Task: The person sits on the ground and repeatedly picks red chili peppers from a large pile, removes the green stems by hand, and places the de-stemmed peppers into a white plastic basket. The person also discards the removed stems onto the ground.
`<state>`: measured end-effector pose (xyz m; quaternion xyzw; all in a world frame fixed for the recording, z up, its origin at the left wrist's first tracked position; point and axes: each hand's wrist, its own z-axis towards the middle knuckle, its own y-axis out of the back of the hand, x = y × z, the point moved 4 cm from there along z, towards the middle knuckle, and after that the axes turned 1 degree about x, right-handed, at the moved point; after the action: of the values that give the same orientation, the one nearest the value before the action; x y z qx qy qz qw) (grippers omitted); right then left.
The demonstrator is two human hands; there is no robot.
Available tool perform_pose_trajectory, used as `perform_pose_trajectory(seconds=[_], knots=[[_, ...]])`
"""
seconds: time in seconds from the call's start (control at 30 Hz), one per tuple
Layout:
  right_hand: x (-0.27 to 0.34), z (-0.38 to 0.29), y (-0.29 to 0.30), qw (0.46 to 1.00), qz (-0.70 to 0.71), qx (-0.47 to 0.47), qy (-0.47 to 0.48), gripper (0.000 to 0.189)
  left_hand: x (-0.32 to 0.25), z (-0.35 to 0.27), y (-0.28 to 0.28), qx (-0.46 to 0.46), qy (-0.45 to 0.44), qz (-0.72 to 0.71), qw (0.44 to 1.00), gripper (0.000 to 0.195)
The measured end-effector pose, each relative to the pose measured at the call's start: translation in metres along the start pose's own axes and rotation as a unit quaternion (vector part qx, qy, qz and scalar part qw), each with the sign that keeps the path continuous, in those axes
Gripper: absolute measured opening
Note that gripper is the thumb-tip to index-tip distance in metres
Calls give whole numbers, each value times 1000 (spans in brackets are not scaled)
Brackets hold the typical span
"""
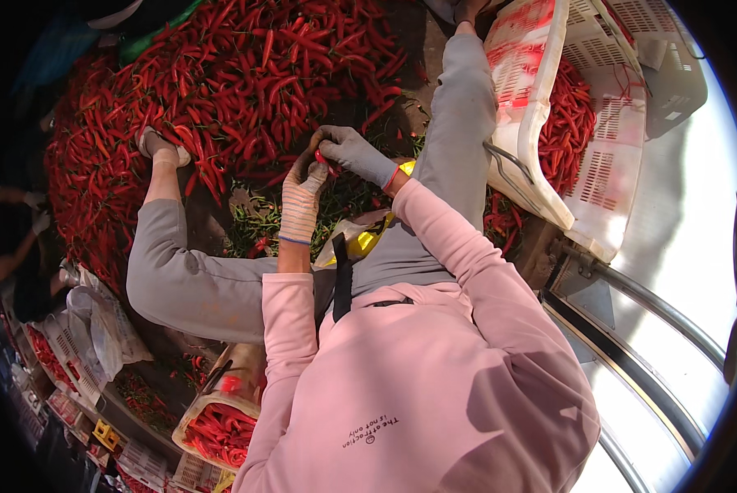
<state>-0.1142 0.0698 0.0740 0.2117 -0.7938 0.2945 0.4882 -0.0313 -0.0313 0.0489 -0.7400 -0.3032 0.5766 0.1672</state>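
My left hand (303, 197), in a striped, soiled glove, is raised over the legs with its fingers curled at a red chili pepper (321, 158). My right hand (353, 154), in a grey glove with a red cuff edge, meets it there, thumb and fingers closed on the same pepper. Most of that pepper is hidden by the fingers. Beyond both hands spreads a large heap of red chili peppers (232, 80). Green stems (260, 215) lie scattered on the floor below the hands, beside a yellow and clear plastic bag (362, 240).
A white plastic crate (615, 160) with red peppers stands at the right, near a metal rail (652, 296). Another container of peppers (186, 425) is at the lower left. White sacks (97, 326) and more crates line the left, where other people's gloved hands (35, 209) show.
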Motion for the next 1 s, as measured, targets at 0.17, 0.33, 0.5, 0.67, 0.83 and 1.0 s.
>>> perform_pose_trajectory(seconds=[0.17, 0.33, 0.5, 0.67, 0.83, 1.0], knots=[[-8, 18, 3, 996, 90, -7, 19, 13, -1, 5, 4, -75, 38, -62, 995, 46], [-39, 61, 71, 938, -229, -260, -7, 21, -1, 12, -7, -1, 47, -193, 980, 47], [-82, 74, 146, 658, -584, -441, -177, 34, 3, 9, -25, -9, 118, -279, 953, 47], [-92, 86, 151, 661, -633, -367, -167, 21, 13, 15, -25, 28, 127, -306, 943, 32], [-46, 57, 81, 757, -574, -309, -44, 19, 46, 41, 34, -86, 200, -423, 880, 30], [-27, 18, -16, 855, -505, 52, 105, 20, 76, 56, 95, -198, 180, -38, 963, 37]])
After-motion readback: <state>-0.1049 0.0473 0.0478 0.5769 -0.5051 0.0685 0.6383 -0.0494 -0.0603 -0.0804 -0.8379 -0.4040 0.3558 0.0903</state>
